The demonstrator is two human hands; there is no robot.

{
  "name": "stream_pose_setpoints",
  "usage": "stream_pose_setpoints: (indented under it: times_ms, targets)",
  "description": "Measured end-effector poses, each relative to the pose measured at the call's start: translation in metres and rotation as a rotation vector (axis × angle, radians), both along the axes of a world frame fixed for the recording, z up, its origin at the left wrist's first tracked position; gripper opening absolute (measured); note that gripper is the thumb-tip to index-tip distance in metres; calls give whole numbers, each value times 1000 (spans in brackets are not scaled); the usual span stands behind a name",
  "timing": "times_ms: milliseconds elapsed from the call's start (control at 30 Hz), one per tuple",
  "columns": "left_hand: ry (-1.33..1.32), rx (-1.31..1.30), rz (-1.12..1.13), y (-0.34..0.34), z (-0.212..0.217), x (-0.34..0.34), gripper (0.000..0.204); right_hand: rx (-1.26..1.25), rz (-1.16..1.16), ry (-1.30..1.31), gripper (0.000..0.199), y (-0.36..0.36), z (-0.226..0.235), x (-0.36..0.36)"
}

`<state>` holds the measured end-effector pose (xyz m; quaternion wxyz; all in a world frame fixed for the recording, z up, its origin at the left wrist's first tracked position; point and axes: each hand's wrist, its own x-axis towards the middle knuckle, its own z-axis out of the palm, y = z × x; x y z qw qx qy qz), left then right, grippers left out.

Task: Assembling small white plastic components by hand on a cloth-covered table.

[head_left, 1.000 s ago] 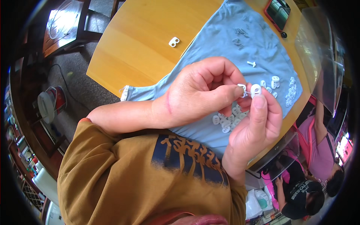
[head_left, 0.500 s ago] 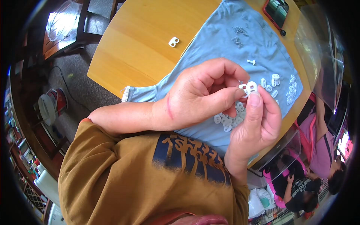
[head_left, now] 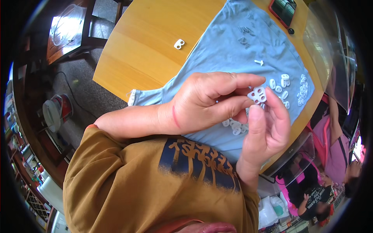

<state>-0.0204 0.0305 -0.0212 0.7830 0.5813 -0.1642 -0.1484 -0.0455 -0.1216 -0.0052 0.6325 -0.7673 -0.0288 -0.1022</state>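
White plastic two-hole pieces [head_left: 259, 94], which look like cord-lock parts, overlap between my hands above a light blue cloth [head_left: 217, 46]. My left hand [head_left: 211, 99] has its thumb against their left side, and its index finger arches over them. From the right, my right hand [head_left: 266, 126] pinches them between thumb and forefinger. Under my hands lies a heap of similar white pieces [head_left: 236, 127], partly hidden. Oval white pieces [head_left: 279, 89] and a pile of small white parts [head_left: 302, 91] rest to the right. A white stemmed part [head_left: 259, 62] sits farther off, below small metal springs [head_left: 244, 35].
One two-hole white piece [head_left: 179, 44] is alone on the wooden table [head_left: 143, 42]. A red-cased phone [head_left: 283, 11] lies at the far right edge, near a clear plastic sheet [head_left: 316, 42]. Other people [head_left: 337, 155] are at the lower right. A bucket [head_left: 58, 112] stands on the floor at left.
The two white pieces, side by side before, now overlap and are tilted to show their holes. My left index finger has straightened out over them, and my right hand has turned slightly.
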Motion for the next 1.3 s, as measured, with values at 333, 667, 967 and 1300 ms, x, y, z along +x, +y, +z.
stream_pose_setpoints:
  times_ms: [333, 667, 967, 1300]
  targets:
    - [180, -223, -106, 0, 2, 1, 39, 140, 177, 5, 35, -11, -9, 4]
    - [219, -214, -87, -2, 3, 1, 37, 21, 179, -58, 32, -11, -10, 5]
    - [241, -187, -39, -5, 4, -1, 34, 80, 224, -119, 30, -14, -17, 8]
    - [182, -214, 28, -11, -3, -6, 31, 55, 202, -68, 33, -12, -19, 2]
